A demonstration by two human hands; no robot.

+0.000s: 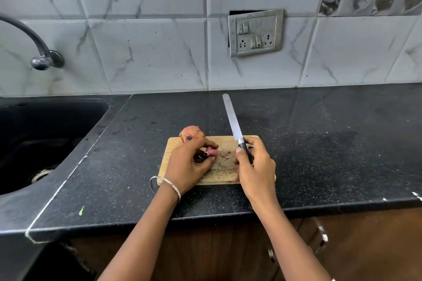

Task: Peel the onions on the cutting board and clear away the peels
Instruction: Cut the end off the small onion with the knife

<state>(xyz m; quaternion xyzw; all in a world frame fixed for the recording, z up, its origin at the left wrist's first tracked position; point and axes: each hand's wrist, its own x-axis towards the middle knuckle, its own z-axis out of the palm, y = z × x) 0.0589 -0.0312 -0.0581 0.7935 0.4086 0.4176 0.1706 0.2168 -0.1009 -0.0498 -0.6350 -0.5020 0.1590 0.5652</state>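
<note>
A small wooden cutting board lies on the black counter. An unpeeled reddish onion sits at its far left corner, root end toward me. My left hand hovers just in front of that onion, its fingers curled around a small pinkish piece of onion. My right hand grips the black handle of a long knife, whose blade points up and away from me above the board. A few bits of peel lie on the board between my hands.
A dark sink is sunk into the counter on the left, with a curved tap on the tiled wall above it. A switch and socket plate hangs on the wall. Bare black counter extends to the right.
</note>
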